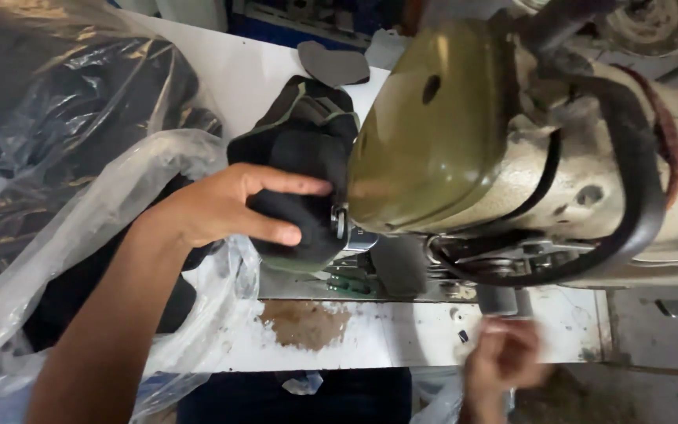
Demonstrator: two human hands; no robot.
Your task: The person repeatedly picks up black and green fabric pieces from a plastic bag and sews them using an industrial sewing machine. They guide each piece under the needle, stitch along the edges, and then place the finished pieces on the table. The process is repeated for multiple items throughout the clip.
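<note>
- A clear plastic bag (56,180) of dark pieces lay far left on the white table (402,334)
- The left hand (225,208) reached right, thumb and fingers loosely clasping the black fabric (300,169) at the needle
- The olive sewing machine (464,133) rose just right of the fabric
- The right hand (504,361) was blurred below the table edge; its grip could not be told

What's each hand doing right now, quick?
Left hand: fingers gripping the black fabric piece at the sewing machine.
Right hand: blurred, curled, contents cannot be told.
</note>
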